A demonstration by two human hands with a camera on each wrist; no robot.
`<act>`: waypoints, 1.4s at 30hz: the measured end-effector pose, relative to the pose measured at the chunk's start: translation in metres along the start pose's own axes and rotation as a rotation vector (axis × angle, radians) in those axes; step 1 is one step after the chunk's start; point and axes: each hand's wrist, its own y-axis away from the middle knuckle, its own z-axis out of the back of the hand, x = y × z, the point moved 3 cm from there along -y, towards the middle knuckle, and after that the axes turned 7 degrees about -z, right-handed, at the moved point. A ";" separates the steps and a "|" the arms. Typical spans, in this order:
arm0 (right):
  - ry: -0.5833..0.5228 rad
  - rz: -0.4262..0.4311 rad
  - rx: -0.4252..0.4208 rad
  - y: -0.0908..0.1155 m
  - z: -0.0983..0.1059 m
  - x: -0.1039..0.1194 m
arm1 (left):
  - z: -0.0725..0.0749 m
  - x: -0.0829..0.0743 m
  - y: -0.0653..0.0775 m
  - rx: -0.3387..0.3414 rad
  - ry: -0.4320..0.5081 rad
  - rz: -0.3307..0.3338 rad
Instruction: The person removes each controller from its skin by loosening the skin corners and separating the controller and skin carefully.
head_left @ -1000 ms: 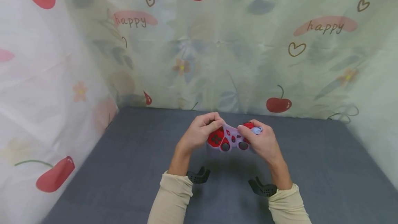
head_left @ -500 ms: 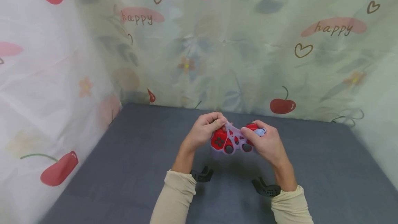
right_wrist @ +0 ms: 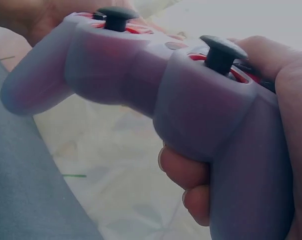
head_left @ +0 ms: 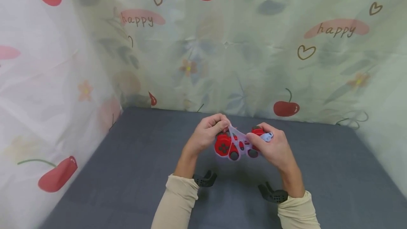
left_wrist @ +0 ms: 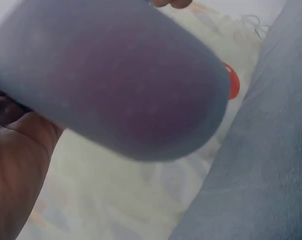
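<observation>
A red game controller [head_left: 222, 145] with dark thumbsticks is held above the table, partly covered by a translucent purple silicone sleeve [head_left: 236, 134]. My left hand [head_left: 206, 132] pinches the sleeve's upper edge between thumb and fingers and stretches it away from the controller's face. My right hand [head_left: 272, 146] grips the controller's other side, thumb on the front and fingers curled behind. In the right wrist view the sleeve [right_wrist: 205, 110] wraps both handles, and the thumbsticks poke through its holes. The left wrist view shows one covered handle [left_wrist: 141, 90] close up, red showing dimly through it.
A dark grey cloth-covered table [head_left: 133, 172] lies under the hands. Behind it hangs a pale curtain [head_left: 222, 63] printed with cherries, hearts and flowers, and another such curtain [head_left: 63, 116] runs along the left. Black wrist mounts [head_left: 206, 179] sit on both forearms.
My left hand has pulled the sleeve's edge farther up from the controller, baring more of the red face around the direction buttons. My right hand keeps its grip.
</observation>
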 end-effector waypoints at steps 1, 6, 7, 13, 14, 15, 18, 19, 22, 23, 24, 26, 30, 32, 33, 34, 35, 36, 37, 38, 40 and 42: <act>0.000 0.006 0.003 0.000 0.001 0.000 | 0.000 0.000 0.000 0.001 -0.027 0.002; -0.003 0.027 0.029 0.000 0.003 0.001 | 0.000 0.000 0.001 0.022 -0.106 -0.007; -0.005 0.027 0.033 0.001 0.003 0.001 | 0.000 0.000 0.001 0.027 -0.115 -0.014; -0.026 0.041 0.019 0.002 0.008 0.002 | 0.000 -0.001 0.000 0.048 -0.144 -0.047; -0.029 0.047 0.016 0.003 0.009 0.003 | 0.000 -0.001 -0.001 0.052 -0.150 -0.049; -0.032 0.053 0.014 0.003 0.010 0.003 | 0.000 -0.001 -0.001 0.055 -0.154 -0.050; -0.038 0.076 0.021 0.003 0.011 0.004 | 0.001 -0.002 0.000 0.053 -0.167 -0.048; -0.040 0.078 0.023 0.003 0.011 0.004 | 0.001 -0.002 0.001 0.051 -0.170 -0.044; -0.038 0.072 0.024 0.003 0.011 0.003 | 0.001 -0.001 0.001 0.045 -0.168 -0.023; -0.033 0.067 0.024 0.003 0.011 0.003 | 0.001 0.000 0.001 0.046 -0.164 -0.014; -0.028 0.057 0.021 0.003 0.011 0.003 | 0.001 0.000 0.001 0.047 -0.159 -0.005; -0.018 0.033 0.013 0.003 0.011 0.002 | 0.001 0.002 0.000 0.045 -0.155 0.005; 0.005 -0.036 0.000 0.000 0.008 -0.001 | 0.003 0.003 0.000 0.007 -0.174 0.002; 0.010 -0.062 -0.004 -0.002 0.005 -0.003 | 0.005 0.002 0.000 -0.020 -0.200 -0.008; 0.010 -0.074 -0.005 -0.003 0.004 -0.004 | 0.005 0.002 0.000 -0.033 -0.211 -0.013; 0.009 -0.083 -0.007 -0.004 0.003 -0.004 | 0.006 0.001 0.001 -0.042 -0.222 -0.019; 0.007 -0.092 -0.012 -0.005 0.002 -0.005 | 0.007 0.001 0.001 -0.047 -0.233 -0.025; 0.010 -0.105 -0.021 -0.006 0.002 -0.006 | 0.008 0.001 0.001 -0.054 -0.244 -0.030; 0.018 -0.112 -0.036 -0.007 0.002 -0.007 | 0.008 0.001 0.001 -0.059 -0.252 -0.035; 0.022 -0.120 -0.051 -0.007 0.003 -0.008 | 0.008 0.002 0.001 -0.060 -0.257 -0.038; 0.033 -0.123 -0.082 -0.008 0.005 -0.010 | 0.008 0.002 0.001 -0.065 -0.264 -0.041; 0.036 -0.119 -0.105 -0.008 0.007 -0.011 | 0.008 0.002 0.001 -0.071 -0.271 -0.047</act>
